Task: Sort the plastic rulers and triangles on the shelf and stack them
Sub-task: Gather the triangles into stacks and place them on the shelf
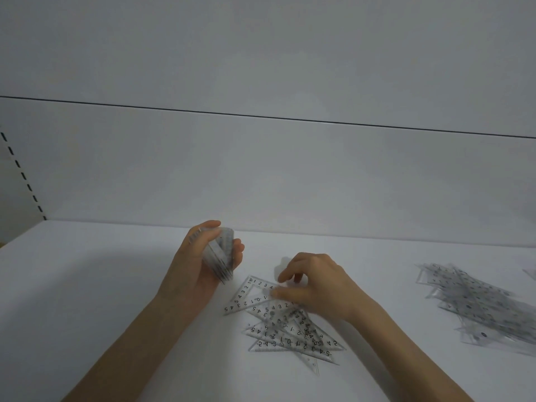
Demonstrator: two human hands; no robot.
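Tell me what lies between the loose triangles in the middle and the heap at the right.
In the head view, only bare white shelf lies between the loose triangles and the heap; the right forearm crosses above it.

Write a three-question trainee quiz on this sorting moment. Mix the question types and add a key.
1. True or false: the left hand has its grip on a bundle of clear triangles, lifted off the shelf.
2. Multiple choice: the right hand reaches onto A) the loose triangle pile, B) the back wall, C) the other forearm.
3. Fill in: a second heap lies on the person's ___ side of that pile.
Key: 1 true; 2 A; 3 right.
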